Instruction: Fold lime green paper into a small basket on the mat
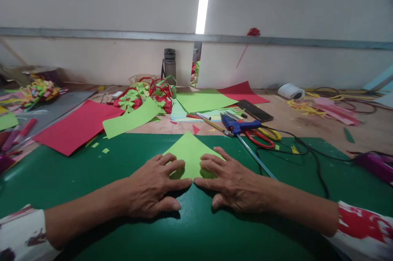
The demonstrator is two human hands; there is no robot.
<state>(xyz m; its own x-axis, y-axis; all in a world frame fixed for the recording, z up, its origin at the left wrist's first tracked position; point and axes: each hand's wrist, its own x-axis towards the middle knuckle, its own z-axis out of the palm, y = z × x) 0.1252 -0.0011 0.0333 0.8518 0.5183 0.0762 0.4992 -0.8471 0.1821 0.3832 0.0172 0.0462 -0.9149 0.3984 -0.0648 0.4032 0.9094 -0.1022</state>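
A light green sheet of paper (192, 152) lies on the dark green mat (196, 228), its pointed corner facing away from me. My left hand (158, 185) rests on its left side, with fingers spread and the index finger near the paper's near edge. Opposite it, my right hand (229, 179) presses on the right side, its fingers also spread. Both index fingertips almost meet at the middle of the near edge. Part of the paper is hidden under the hands.
Beyond the mat lie a blue glue gun (238, 124), red-handled scissors (260, 139), a black phone (255, 110) and a craft knife (216, 125). Red paper (81, 126) and a green strip (133, 118) are at left. A bottle (170, 64) stands behind folded paper pieces (161, 97).
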